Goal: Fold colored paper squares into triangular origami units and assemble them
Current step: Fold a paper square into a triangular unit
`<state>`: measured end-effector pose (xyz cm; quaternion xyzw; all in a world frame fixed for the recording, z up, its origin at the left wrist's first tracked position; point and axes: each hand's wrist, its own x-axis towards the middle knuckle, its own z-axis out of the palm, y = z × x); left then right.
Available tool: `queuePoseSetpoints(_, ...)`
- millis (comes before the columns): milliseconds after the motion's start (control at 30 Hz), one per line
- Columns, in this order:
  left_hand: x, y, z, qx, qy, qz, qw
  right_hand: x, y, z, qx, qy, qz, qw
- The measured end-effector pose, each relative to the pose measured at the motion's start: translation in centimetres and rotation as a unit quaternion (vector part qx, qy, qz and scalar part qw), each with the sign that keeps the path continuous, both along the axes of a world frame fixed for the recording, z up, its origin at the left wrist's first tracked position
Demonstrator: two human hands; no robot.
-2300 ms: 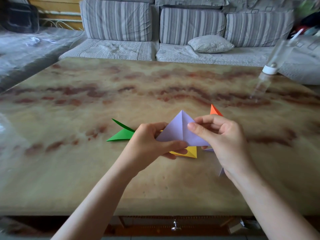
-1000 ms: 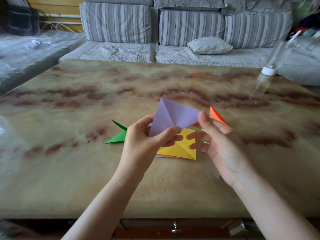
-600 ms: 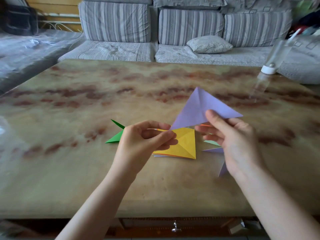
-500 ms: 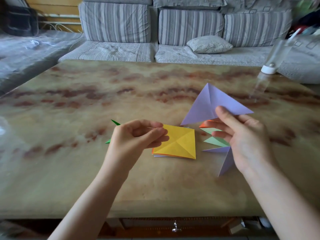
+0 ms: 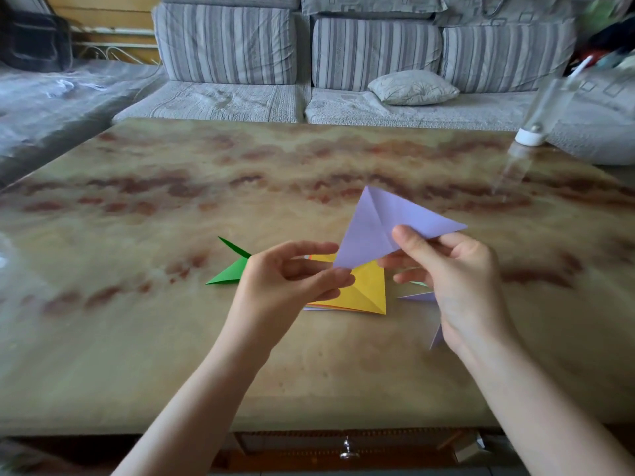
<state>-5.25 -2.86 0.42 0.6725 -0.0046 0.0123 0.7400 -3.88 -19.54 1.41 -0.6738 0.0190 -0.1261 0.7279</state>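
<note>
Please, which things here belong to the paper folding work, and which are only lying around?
Belong to the job:
lilac folded paper triangle, pinched by the right hand
yellow creased paper square
green folded paper unit
small lilac folded piece beside the right hand

Just lying about:
clear plastic bottle with white cap
pale patterned cushion
grey striped sofa
black bag

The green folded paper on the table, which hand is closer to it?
Left. The left hand sits right beside the green folded paper triangle, hiding its right end. The right hand, pinching the purple folded paper, is farther right, beyond the yellow paper square.
</note>
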Motion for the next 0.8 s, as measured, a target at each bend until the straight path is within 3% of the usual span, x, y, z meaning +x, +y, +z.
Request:
queuePoseSetpoints(167, 0.4, 1.3, 0.0, -0.019, -0.008, 0.018, 1.000, 0.5, -1.3, 0.3, 0.022, 0.016, 0.032, 0.999)
queuePoseSetpoints(367, 0.1, 0.7, 0.6, -0.027, 0.031, -0.015, 0.999, -0.2, 0.2, -0.6, -0.066, 0.025, 0.174, 0.982)
queuePoseSetpoints(600, 0.3, 0.8, 0.0, -0.063, 0.023, 0.018, 0.998, -0.3, 0.9, -1.0, -0.048, -0.052, 0.148, 0.986)
queuePoseSetpoints(700, 0.5, 1.1, -0.2, -0.101, 0.026, 0.023, 0.994, -0.3, 0.8, -1.3, -0.146, -0.144, 0.179, 0.962)
queuePoseSetpoints(800, 0.5, 1.0, -0.2, -0.128, 0.043, 0.006, 0.991, -0.4, 1.1, -1.6, -0.228, -0.155, 0.191, 0.942)
